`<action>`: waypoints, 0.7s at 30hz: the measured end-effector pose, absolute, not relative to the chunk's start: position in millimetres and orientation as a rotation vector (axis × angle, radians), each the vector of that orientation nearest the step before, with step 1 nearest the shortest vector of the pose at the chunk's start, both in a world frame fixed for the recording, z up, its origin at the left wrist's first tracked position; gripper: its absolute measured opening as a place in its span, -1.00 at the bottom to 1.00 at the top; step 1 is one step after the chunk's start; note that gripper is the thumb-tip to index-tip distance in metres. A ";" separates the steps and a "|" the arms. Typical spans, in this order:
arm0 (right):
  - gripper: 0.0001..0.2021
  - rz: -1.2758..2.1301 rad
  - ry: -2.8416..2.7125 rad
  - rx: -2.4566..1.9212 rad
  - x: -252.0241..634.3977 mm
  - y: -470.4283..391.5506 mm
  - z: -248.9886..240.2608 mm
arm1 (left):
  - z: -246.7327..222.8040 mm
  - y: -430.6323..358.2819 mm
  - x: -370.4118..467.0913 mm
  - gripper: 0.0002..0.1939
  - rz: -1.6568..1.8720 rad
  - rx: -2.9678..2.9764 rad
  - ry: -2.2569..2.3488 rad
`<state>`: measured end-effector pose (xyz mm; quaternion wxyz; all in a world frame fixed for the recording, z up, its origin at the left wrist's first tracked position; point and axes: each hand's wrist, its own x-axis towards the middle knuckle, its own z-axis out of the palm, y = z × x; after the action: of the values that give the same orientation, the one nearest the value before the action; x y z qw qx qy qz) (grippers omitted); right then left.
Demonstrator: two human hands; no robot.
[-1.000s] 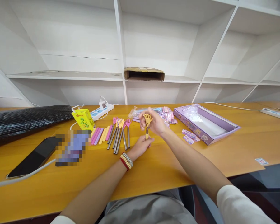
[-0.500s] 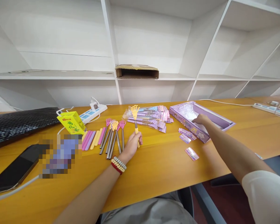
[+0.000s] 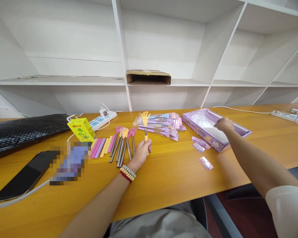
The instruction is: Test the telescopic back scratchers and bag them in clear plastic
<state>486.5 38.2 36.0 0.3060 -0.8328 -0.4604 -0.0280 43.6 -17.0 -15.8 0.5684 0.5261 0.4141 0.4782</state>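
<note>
My left hand [image 3: 141, 152] is wrapped round the yellow handle of a back scratcher [image 3: 145, 120], which it holds upright with the yellow claw at the top. Over the open purple box [image 3: 200, 129], my right hand [image 3: 224, 125] has its fingers drawn together. Its fingertips are partly hidden, and I cannot make out what is in them. Clear plastic [image 3: 202, 119] lies inside that box. Left of my left hand is a group of back scratcher rods [image 3: 121, 145] with pink and yellow claws. Beside them lie pink, purple and yellow handle sleeves [image 3: 103, 147]. Packaged back scratchers [image 3: 164, 125] lie behind the held one.
Small printed cards [image 3: 205, 163] lie before the purple box. At the left are a yellow drink carton [image 3: 81, 129], a phone [image 3: 24, 175], a black bag [image 3: 27, 132] and a power strip [image 3: 103, 120]. A cardboard box [image 3: 149, 77] sits on the shelf behind.
My right hand has shifted a little to the right over the purple box. My left hand keeps hold of the back scratcher. The view has turned slightly left.
</note>
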 end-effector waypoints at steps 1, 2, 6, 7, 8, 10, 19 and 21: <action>-0.87 -0.062 -1.221 -2.205 484.4 37.9 44.8 | -15.9 -16.2 43.2 -0.69 1.130 1.231 0.972; -0.91 -0.035 -1.221 -2.206 480.7 37.6 55.1 | -16.0 -15.2 42.8 -0.69 1.134 1.224 0.969; -0.87 0.234 -1.257 -1.837 442.8 31.9 102.3 | -16.3 -11.8 42.3 -0.69 1.162 1.168 0.932; -0.85 0.316 -1.297 -1.677 427.7 29.3 112.8 | -16.3 -11.4 42.1 -0.69 1.171 1.151 0.918; -0.85 0.366 -1.294 -1.554 411.1 26.6 121.3 | -16.1 -11.2 41.9 -0.68 1.178 1.141 0.904; -0.80 0.503 -1.317 -1.347 375.4 22.0 130.3 | -14.9 -11.6 41.4 -0.64 1.190 1.145 0.881; -0.61 0.945 -1.069 -1.156 244.7 33.1 30.1 | -4.3 -18.6 39.9 -0.55 1.183 1.211 0.935; -0.59 1.002 -0.976 -1.174 231.2 34.8 3.8 | -3.7 -19.9 40.8 -0.56 1.175 1.219 0.928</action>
<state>231.2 34.8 3.8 0.6114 -0.5087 -0.4228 0.4343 40.8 -19.9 -3.7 0.5690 0.5190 0.3954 0.5005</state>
